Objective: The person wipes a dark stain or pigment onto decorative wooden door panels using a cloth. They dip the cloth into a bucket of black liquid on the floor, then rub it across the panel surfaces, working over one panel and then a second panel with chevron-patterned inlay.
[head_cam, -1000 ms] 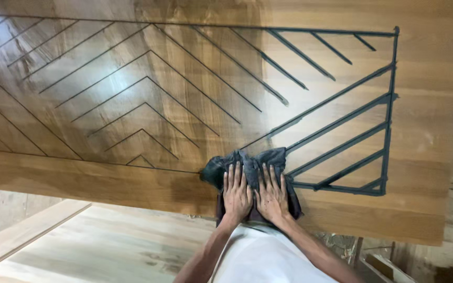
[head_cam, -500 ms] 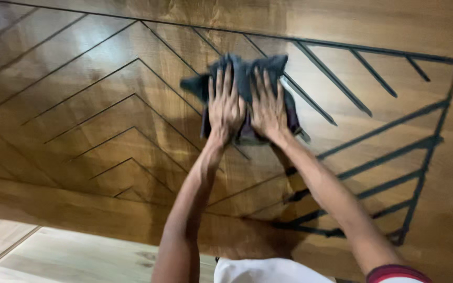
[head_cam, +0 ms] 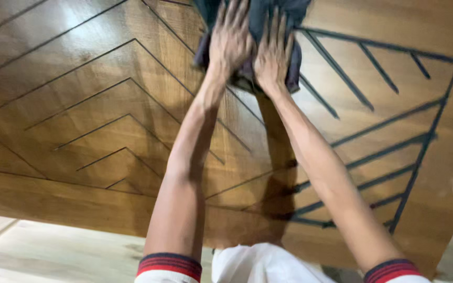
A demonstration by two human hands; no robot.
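A dark blue-grey cloth (head_cam: 291, 57) lies bunched on a glossy brown wooden panel (head_cam: 79, 105) grooved with dark chevron lines. My left hand (head_cam: 229, 36) and my right hand (head_cam: 272, 50) press flat on the cloth side by side, fingers spread and pointing away from me. Both arms are stretched far out across the panel. The far end of the cloth and my fingertips reach the top edge of the view.
The panel's right part carries thicker dark lines inside a dark border (head_cam: 425, 147). Its near edge runs across the bottom of the view above a pale wood-look floor (head_cam: 53, 251). My white clothing (head_cam: 258, 264) shows at the bottom.
Both hands have slid the cloth away from me across the panel, from near its front edge to far up it, arms now fully stretched.
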